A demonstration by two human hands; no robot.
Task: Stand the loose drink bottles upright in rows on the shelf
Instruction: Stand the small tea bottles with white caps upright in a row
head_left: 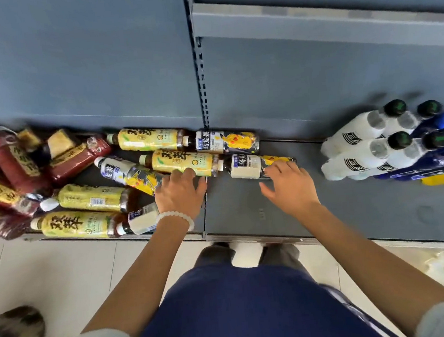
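Currently at pickup: left hand (180,192) rests, fingers spread, on a lying yellow-label tea bottle (181,163); right hand (286,184) touches an oolong bottle (253,165), neither gripped. Next: grip, tip upright on the shelf (353,205).

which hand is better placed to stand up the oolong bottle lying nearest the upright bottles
Right. The right hand already reaches the oolong bottle, on the side toward the upright white bottles. The left hand rests farther off, by the yellow-label bottle.

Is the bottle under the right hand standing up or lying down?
Lying down. The white-labelled bottle rests on its side on the shelf, cap pointing left, with the right hand on its end.
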